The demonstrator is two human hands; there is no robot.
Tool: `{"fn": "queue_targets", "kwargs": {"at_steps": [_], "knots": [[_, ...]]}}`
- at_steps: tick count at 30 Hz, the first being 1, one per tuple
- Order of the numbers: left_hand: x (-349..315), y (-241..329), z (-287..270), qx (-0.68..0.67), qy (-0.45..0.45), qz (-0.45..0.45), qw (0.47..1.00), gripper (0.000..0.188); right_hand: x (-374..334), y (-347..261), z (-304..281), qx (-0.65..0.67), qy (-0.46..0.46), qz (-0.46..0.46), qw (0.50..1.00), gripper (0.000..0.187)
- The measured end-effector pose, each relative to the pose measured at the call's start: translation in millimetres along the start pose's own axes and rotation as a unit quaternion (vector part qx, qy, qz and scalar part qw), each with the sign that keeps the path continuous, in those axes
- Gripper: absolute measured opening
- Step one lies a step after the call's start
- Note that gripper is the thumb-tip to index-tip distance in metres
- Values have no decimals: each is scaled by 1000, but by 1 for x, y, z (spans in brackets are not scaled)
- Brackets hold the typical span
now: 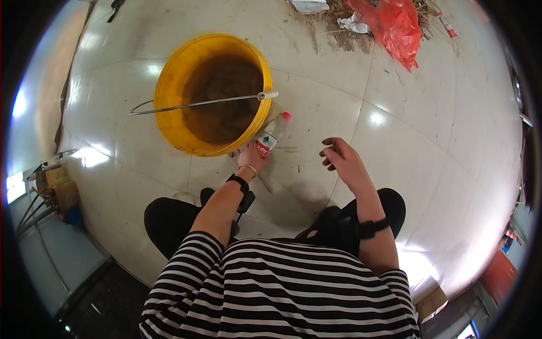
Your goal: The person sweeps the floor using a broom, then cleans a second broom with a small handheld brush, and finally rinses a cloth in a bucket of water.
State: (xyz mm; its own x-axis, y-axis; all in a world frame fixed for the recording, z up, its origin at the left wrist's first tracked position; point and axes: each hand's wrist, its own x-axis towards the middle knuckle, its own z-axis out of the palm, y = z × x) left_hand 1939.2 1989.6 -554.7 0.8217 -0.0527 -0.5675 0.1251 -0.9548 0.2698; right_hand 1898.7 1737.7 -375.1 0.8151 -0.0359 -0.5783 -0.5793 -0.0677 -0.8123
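My left hand (252, 157) is closed round the lower part of a clear plastic bottle (273, 131) with a red cap and a red and white label. The bottle leans to the upper right, close beside a yellow bucket (169, 121). Murky brown water (223, 96) fills part of the bucket, and its wire handle (197, 104) with a white grip lies across the opening. Out to the right, my right hand (341, 158) hovers over the floor with fingers loosely curled and apart, holding nothing.
At the far right lie a red plastic bag (392, 31), crumpled white scrap (354, 24) and a heap of dry debris (333, 10). Another small bottle (447, 25) rests beyond them. Cardboard boxes (66, 195) stand by the left wall. Pale tiles (418, 135) cover the floor.
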Motion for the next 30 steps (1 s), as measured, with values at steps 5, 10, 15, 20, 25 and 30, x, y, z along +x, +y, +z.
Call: {"fn": "queue_targets", "kwargs": {"at_steps": [5, 10, 15, 20, 25, 30], "knots": [[-19, 18, -14, -354, -199, 40, 913, 62, 35, 5, -31, 14, 53, 64, 996, 30], [-62, 81, -58, -516, -364, 86, 771, 67, 54, 1, -53, 18, 94, 54, 994, 34], [-80, 109, -76, -390, -290, 199, 851, 75, 38, -20, -72, -77, 133, -82, 985, 42], [-95, 135, -101, -287, -192, 298, 890, 73, 19, -35, -76, -78, 173, -239, 952, 40], [-98, 140, -95, -170, -25, 335, 926, 68, -9, -76, -61, -353, 169, -279, 877, 33], [-94, 129, -103, -9, -66, 380, 923, 51, 20, -63, -77, -488, 160, -314, 799, 28]]}}
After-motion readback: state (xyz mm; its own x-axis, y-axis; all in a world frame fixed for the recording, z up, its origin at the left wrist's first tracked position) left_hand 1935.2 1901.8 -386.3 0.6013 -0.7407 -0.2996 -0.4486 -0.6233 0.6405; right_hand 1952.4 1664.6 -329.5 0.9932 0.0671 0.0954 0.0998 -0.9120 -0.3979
